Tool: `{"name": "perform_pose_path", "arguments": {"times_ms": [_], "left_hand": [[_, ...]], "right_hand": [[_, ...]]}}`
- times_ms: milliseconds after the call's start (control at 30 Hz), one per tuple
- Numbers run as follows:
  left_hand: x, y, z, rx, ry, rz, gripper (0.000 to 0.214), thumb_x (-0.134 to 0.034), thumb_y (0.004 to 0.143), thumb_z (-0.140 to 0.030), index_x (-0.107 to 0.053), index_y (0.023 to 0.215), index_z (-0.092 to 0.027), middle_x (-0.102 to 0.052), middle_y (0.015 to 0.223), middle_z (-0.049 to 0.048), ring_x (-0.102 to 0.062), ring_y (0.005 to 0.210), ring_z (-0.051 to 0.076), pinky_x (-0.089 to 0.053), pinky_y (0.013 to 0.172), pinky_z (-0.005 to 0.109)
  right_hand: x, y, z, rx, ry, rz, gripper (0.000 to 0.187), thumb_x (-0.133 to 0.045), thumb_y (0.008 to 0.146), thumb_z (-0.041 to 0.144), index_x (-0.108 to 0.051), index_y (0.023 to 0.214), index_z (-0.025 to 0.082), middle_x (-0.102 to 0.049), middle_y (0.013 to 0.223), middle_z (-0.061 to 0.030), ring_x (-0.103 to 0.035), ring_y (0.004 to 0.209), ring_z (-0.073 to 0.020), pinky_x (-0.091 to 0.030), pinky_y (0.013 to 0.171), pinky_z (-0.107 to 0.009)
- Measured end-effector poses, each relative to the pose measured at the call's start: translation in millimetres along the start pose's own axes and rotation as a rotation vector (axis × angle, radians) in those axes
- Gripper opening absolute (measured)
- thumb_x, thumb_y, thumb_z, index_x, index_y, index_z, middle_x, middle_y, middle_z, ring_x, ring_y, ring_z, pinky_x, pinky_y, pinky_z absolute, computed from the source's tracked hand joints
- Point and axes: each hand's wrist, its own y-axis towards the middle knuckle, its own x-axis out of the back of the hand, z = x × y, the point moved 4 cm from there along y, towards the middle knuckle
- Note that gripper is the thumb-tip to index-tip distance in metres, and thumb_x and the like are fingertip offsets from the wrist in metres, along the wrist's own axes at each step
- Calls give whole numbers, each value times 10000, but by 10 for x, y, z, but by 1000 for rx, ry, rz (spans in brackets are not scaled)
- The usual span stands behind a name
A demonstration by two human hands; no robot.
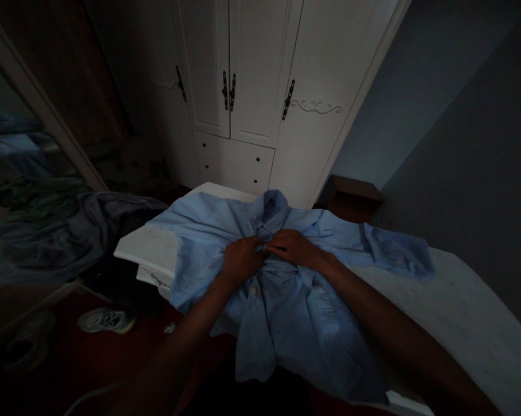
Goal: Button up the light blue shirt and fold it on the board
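While the blue shirt [282, 323] is lying across the white-topped board [453, 300], its collar [269, 214] at the far side and its lower front hanging over the near edge, my left hand [242, 260] and right hand [293, 247] are meeting just below that collar. Finding on fingers: the tips are bunching close and apparently pinching the front cloth; whether a button is sitting between them I cannot tell, since knuckles and dim light are hiding it. Principal risk, in my judgement: the two front edges ending up out of line, because the cloth around my grip is puckering and a lower button [253, 290] is showing, apparently unfastened, on a loose edge. Secondary risk: fabric slipping from the pinch, as the hanging front is probably pulling downward. Third risk: the garment sliding towards me, should my forearms be dragging on it; one sleeve [386, 248] is lying out to the right with no hand holding it. Below, a shoe [105, 320] is resting on the red floor [82, 358], where fallen cloth could be picking up dirt.
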Motion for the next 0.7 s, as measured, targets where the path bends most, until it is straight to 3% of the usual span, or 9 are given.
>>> {"name": "perform_pose_path", "arguments": {"times_ms": [167, 400, 533, 700], "left_hand": [[-3, 1, -3, -11, -11, 8, 277, -579, 873, -468, -708, 953, -236, -742, 914, 46, -686, 880, 231, -457, 746, 297], [15, 1, 52, -32, -172, 5, 297, -589, 858, -438, -710, 1039, -234, -742, 933, 26, -679, 874, 206, -472, 781, 279], [26, -2, 74, -13, -269, -44, 293, -535, 887, -347, -704, 1081, -207, -742, 975, 30, -670, 880, 186, -476, 811, 270], [41, 0, 80, 30, -313, -104, 299, -513, 883, -325, -714, 1042, -173, -744, 1001, 50, -670, 885, 187, -486, 826, 277]], "right_hand": [[-3, -19, -37, -76, 147, -44, 302, -505, 965, 374, -744, 902, 201, -734, 824, -71, -664, 782, -169, -506, 720, -285], [-30, -76, -130, -340, 419, -135, 208, -598, 887, 337, -733, 910, 181, -736, 833, -38, -684, 768, -160, -511, 709, -256], [-17, -56, -97, -346, 387, -196, 213, -552, 899, 312, -689, 987, 175, -720, 940, -56, -672, 879, -172, -513, 816, -297], [22, -21, -18, -441, 221, -213, 346, -672, 813, 344, -600, 1112, 184, -696, 996, -66, -662, 892, -193, -523, 809, -330]]}}
